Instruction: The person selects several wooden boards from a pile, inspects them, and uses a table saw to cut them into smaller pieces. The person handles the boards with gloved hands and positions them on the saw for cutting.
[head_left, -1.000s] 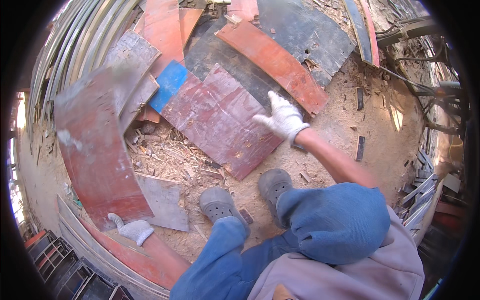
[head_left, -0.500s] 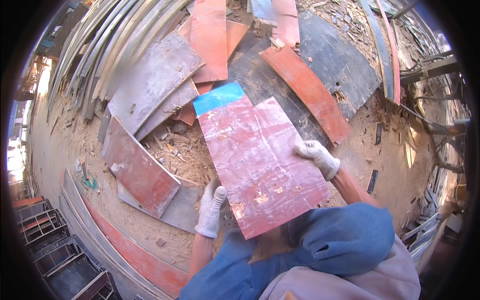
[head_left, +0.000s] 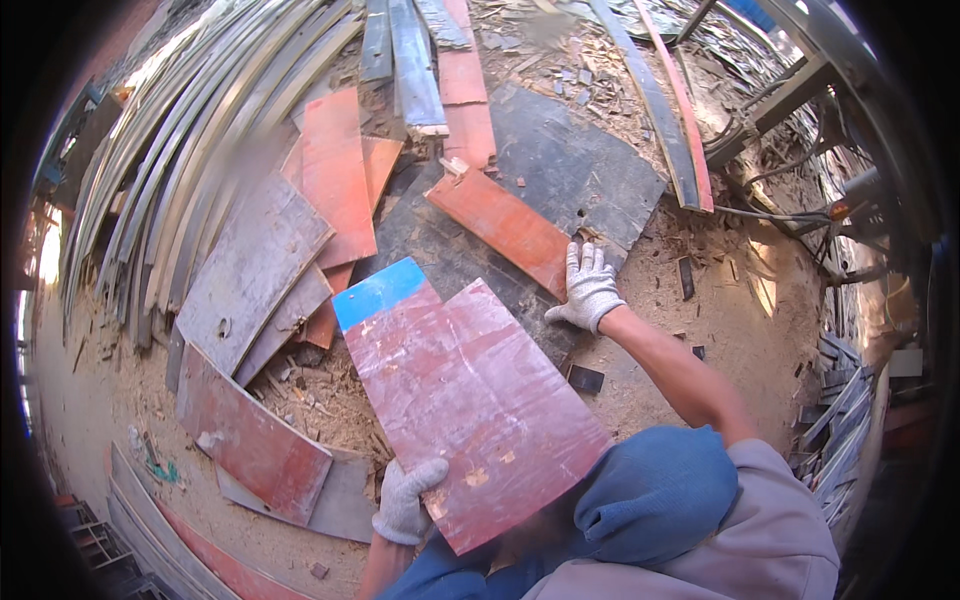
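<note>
Two overlapping reddish-brown plywood boards, scuffed with white and one with a blue-painted end, lie slanted in front of my knees. My left hand, in a white knitted glove, grips their lower left edge, thumb on top and fingers hidden underneath. My right hand, gloved too, is stretched out with fingers spread at the near end of an orange plywood board. That board rests on large dark sheets. My blue-trousered knee covers the near right corner of the reddish boards.
Greyish panels and a curved reddish panel lie to the left. Long wooden strips are heaped at the far left. Another orange board lies beyond. A metal frame stands at the right; sawdust and scraps cover the ground.
My right hand has let go of the reddish boards and reached forward to the orange board. My left hand has closed on the reddish boards' left edge. The view has shifted to the right.
</note>
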